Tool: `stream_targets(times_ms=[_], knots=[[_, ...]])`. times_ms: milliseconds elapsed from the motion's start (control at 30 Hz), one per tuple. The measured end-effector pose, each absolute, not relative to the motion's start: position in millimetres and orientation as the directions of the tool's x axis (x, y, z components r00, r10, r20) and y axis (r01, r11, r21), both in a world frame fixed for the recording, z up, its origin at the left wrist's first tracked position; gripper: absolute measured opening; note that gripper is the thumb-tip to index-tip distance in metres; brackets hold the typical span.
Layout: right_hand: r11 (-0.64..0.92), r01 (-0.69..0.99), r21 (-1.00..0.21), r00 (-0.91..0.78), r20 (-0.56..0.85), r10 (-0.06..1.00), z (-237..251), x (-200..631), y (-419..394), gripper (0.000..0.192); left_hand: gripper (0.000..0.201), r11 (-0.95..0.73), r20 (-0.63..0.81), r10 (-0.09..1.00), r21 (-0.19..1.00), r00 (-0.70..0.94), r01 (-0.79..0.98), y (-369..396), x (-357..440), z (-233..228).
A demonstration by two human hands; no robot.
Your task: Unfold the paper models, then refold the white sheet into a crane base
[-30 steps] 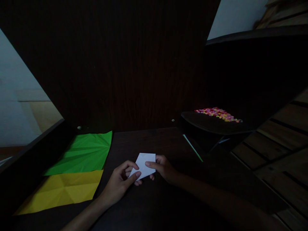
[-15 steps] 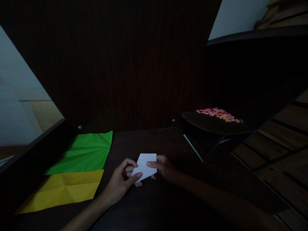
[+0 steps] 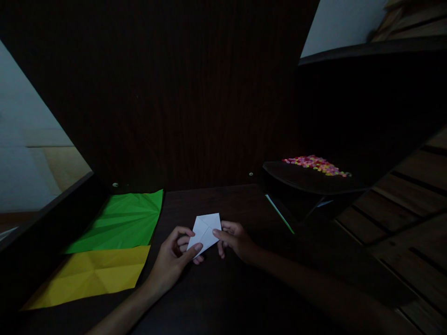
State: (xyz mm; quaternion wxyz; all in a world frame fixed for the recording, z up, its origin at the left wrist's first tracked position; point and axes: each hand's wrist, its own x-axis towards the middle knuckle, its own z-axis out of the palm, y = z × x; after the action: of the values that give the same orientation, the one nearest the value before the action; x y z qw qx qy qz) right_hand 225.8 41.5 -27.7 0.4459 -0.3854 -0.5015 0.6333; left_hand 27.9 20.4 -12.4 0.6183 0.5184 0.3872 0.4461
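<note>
A small folded white paper [image 3: 206, 228] with crease lines or flap edges on its face is held above the dark tabletop [image 3: 209, 197]. My left hand [image 3: 174, 253] grips its lower left edge, thumb on top and fingers curled underneath. At the right edge, my right hand [image 3: 237, 239] pinches it, with the thumb lying on the face and the other fingers partly hidden behind or beside it. The paper's underside cannot be seen.
Creased green paper [image 3: 122, 221] and creased yellow paper [image 3: 94, 274] lie at the left. A thin green-and-white strip [image 3: 279, 214] is to the right. Several small colourful pieces [image 3: 317, 164] sit on a curved dark shelf [image 3: 296, 179]. A dark wooden panel [image 3: 195, 93] rises behind.
The white paper has shifted slightly up and left and turned a little, and lines on its face show more clearly. Both hands still hold it; the right thumb stays on its face.
</note>
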Motion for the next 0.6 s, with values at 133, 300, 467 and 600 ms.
stream_targets(times_ms=[133, 300, 467, 600], knots=[[-0.132, -0.244, -0.961, -0.286, -0.059, 0.956, -30, 226, 43, 0.045, 0.043, 0.057, -0.011, 0.948, 0.989, 0.317, -0.134, 20, 28, -12], [-0.160, -0.280, -0.947, -0.285, -0.077, 0.955, -32, 226, 45, 0.046, 0.038, 0.045, 0.006, 0.933, 0.990, 0.359, -0.133, 20, 29, -13], [-0.230, -0.330, -0.915, -0.315, -0.123, 0.941, -25, 225, 44, 0.046, 0.038, 0.040, 0.002, 0.931, 0.993, 0.365, -0.109, 19, 28, -12], [-0.280, -0.366, -0.887, -0.333, -0.156, 0.930, -19, 225, 43, 0.041, 0.036, 0.031, 0.011, 0.927, 0.994, 0.374, -0.105, 19, 27, -13]])
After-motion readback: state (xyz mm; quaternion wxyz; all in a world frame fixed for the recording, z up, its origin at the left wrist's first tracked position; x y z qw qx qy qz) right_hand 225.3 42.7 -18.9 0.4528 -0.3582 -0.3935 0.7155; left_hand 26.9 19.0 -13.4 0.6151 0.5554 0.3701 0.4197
